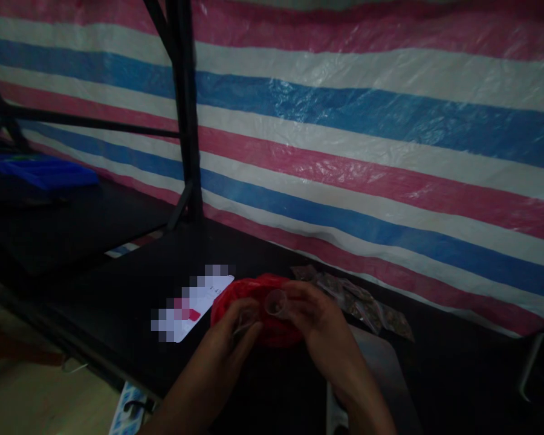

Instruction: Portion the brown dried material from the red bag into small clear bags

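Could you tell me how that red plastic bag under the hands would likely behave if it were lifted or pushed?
The red plastic bag looks thin and crumpled, so it would probably sag and fold, not hold shape. It lies bunched on the dark table, so a push would likely crumple or slide it. The left hand and right hand work over it.

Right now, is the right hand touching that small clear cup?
Touching: the head view shows the right hand pinching the small clear cup at its rim.
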Tool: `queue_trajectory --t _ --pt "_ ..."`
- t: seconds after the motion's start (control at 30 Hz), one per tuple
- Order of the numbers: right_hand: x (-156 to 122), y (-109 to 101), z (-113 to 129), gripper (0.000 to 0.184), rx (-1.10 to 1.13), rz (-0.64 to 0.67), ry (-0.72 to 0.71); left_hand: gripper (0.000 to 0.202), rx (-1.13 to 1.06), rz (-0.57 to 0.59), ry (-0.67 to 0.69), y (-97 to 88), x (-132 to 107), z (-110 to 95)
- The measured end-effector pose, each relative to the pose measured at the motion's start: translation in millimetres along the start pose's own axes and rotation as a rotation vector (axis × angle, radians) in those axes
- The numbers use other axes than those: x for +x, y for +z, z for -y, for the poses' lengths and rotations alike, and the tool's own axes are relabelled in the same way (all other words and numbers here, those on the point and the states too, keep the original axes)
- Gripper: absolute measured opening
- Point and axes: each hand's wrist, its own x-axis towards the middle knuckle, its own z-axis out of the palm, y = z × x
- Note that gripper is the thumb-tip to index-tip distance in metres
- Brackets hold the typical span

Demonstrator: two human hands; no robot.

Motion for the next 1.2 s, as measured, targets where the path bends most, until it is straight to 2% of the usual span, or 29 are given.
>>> queue_trajectory --t 0.1,0.3,0.43,0.53,0.63,0.8,0.9,1.0,1.1,1.2 --pt "-8.1 8.9 13.8 0.042 -0.103 0.055 -0.07 0.031 -0.053 0.057 -0.001 4.9 -0.5 1.9" --pt "-19.4 23.4 29.0 0.063 -0.447 0.097 -0.222 0.028 -0.095 0.022 0.03 6.4 -1.4 3.7" --pt "-20.9 29.1 31.5 0.069 -0.569 0.122 -0.215 0.034 -0.096 -0.006 0.034 3.3 -0.6 6.0" --pt "-21.1 33.3 29.6 0.07 -0.58 0.15 -0.214 0.037 -0.074 -0.039 0.061 0.8 -0.5 9.2" --pt "-20.6 34.6 25.5 0.061 -0.577 0.166 -0.208 0.042 -0.075 -0.046 0.076 -0.8 -0.8 10.9" --pt "-17.5 31.2 22.8 0.056 -0.565 0.054 -0.223 0.039 -0.092 -0.046 0.034 2.9 -1.0 2.9" --pt "-15.2 30.8 25.4 0.05 -0.52 0.084 -0.258 0.043 -0.157 -0.031 0.02 7.7 -2.3 -3.6" --pt "-14.3 33.2 26.6 0.053 -0.47 0.103 -0.306 0.043 -0.261 -0.014 0.011 12.1 -4.0 -7.0" --pt "-15.8 35.7 25.1 0.053 -0.455 0.065 -0.285 0.038 -0.38 -0.008 -0.005 15.3 -4.3 -8.5" --pt "-17.5 34.7 23.0 0.049 -0.459 -0.02 -0.222 0.034 -0.41 -0.021 -0.015 15.5 -2.4 -9.8"
